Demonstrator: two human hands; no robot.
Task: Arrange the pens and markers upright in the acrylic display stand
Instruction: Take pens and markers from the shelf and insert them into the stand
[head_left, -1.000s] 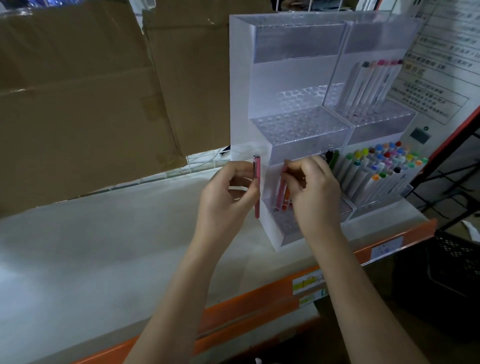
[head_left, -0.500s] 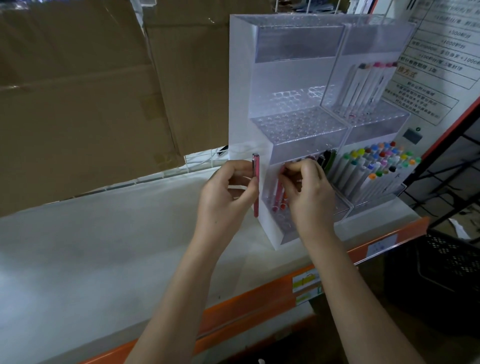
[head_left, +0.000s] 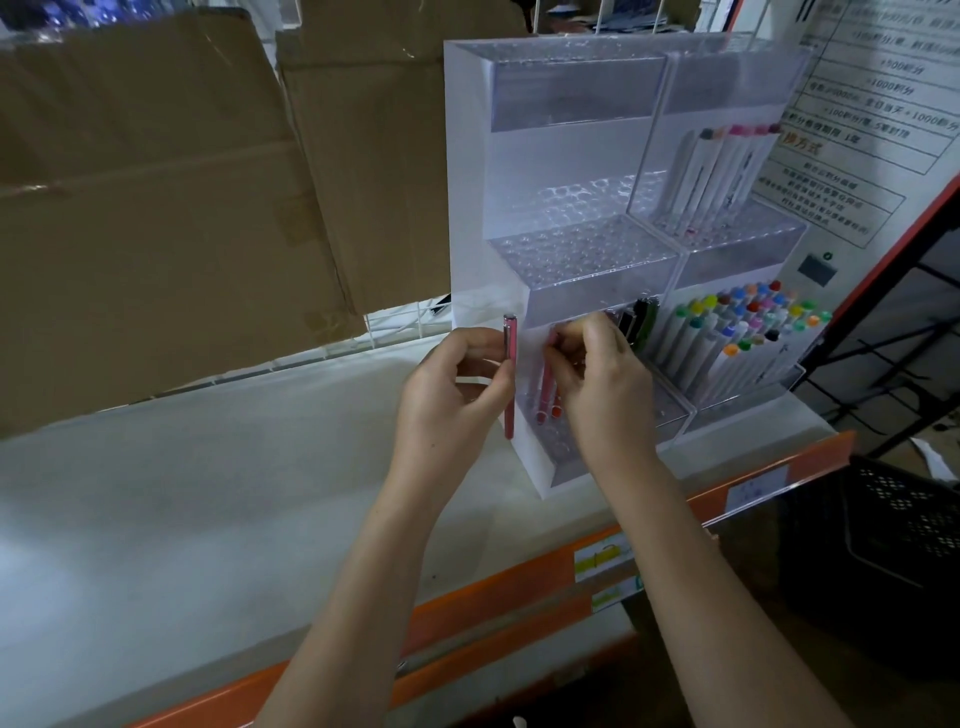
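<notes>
Your L hand (head_left: 452, 395) pinches a pink pen (head_left: 510, 382) upright, just beside the acrylic stand (head_left: 571, 156) L wall. Your R hand (head_left: 602, 384) fingers curl on a pink pen top (head_left: 546, 387) in the bottom-L compartment. Markers (head_left: 737, 338) fill the lower-R bay.

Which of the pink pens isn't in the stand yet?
The pink pen gripped upright in the left hand, outside the acrylic stand's left wall; the other pink pen stands in the bottom compartment.
</notes>
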